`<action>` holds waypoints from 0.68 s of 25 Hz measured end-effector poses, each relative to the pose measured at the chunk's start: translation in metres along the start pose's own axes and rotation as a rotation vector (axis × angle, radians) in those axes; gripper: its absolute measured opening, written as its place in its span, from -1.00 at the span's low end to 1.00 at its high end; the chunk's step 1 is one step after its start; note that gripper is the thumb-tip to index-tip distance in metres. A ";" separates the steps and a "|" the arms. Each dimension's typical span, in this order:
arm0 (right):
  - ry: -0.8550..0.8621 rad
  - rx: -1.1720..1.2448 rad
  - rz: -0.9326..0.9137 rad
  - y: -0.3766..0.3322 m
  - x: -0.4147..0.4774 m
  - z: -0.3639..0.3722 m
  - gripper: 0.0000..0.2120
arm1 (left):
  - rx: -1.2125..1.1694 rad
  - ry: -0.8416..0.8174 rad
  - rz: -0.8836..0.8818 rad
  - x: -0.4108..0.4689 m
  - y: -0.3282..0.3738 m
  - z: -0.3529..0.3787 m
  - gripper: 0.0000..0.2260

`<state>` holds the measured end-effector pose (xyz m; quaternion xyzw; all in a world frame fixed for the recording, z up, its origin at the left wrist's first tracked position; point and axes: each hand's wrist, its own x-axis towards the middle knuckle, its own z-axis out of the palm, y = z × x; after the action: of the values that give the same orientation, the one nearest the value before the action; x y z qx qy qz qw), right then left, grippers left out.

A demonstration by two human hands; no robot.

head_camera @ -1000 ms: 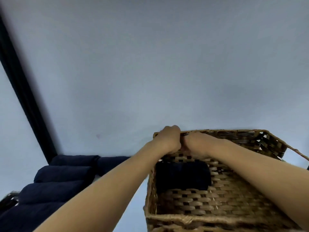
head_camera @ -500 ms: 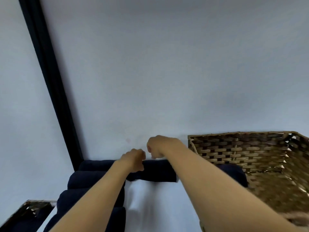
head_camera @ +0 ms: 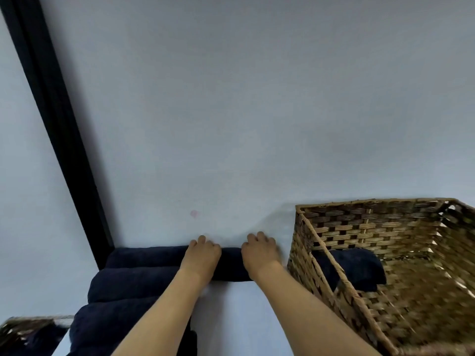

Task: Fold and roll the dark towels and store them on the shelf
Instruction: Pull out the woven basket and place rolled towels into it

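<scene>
Dropped from fists, left hand point(head_camera: 203, 255) and right hand point(head_camera: 259, 253) curl over the rolled navy cloth towel point(head_camera: 231, 264); press evenly toward the pale wall point(head_camera: 231, 124).

Rolled navy towel point(head_camera: 231, 263) along the wall point(head_camera: 257, 124) on white shelf point(head_camera: 244, 317), more rolls point(head_camera: 133, 283) alongside

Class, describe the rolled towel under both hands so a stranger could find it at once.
Find the pale wall, then look along its foot between the black upright post and the woven wicker basket. The dark navy rolled towel lies along the wall. Unlike the nearer navy rolls and the towel in the basket, it has the left hand and right hand on it.
</scene>
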<state>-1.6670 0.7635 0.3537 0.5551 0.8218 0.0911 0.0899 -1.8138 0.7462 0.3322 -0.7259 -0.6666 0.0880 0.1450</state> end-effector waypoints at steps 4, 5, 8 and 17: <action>-0.080 0.066 0.088 -0.009 -0.011 -0.005 -0.54 | 0.106 0.118 0.019 -0.017 0.003 -0.005 -0.67; -0.106 0.125 0.107 -0.008 -0.015 -0.012 -0.49 | 0.104 0.146 0.033 -0.019 0.000 -0.013 -0.68; -0.068 0.295 0.121 -0.001 -0.023 -0.057 -0.44 | 0.030 0.244 0.050 -0.016 -0.033 -0.060 -0.71; 0.132 0.277 0.075 0.133 -0.066 -0.176 -0.64 | -0.487 0.313 0.149 0.006 -0.020 -0.209 -0.66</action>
<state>-1.5673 0.7420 0.5601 0.5855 0.8093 0.0164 -0.0454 -1.7647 0.7345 0.5360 -0.7911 -0.5824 -0.1770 0.0606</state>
